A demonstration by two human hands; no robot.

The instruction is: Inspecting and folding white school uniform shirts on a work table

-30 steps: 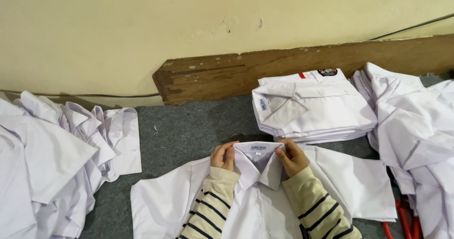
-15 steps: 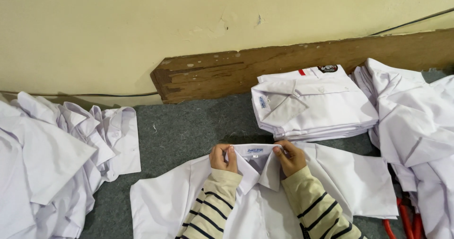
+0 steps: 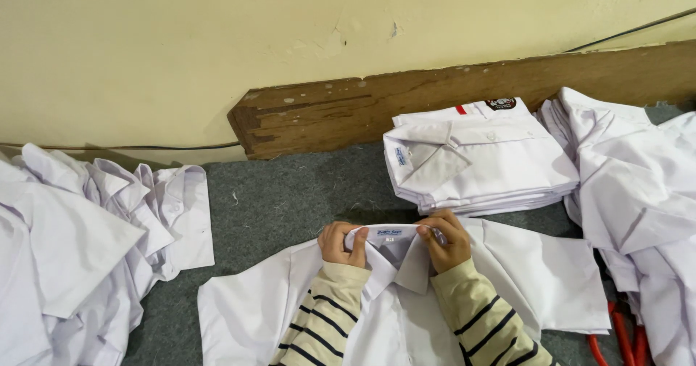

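The flat white collared shirt [image 3: 507,272] runs off the bottom edge, its lower body unseen. Both hands [image 3: 344,243] hide parts of its collar. The red-handled tool [image 3: 616,337] lies mostly under white cloth at the floor's right edge.

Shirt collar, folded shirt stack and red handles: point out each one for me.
shirt collar [image 3: 395,254], head view, centre fold between the hands.
folded shirt stack [image 3: 493,167], head view, top shirt's front.
red handles [image 3: 616,337], head view, curved red loop.
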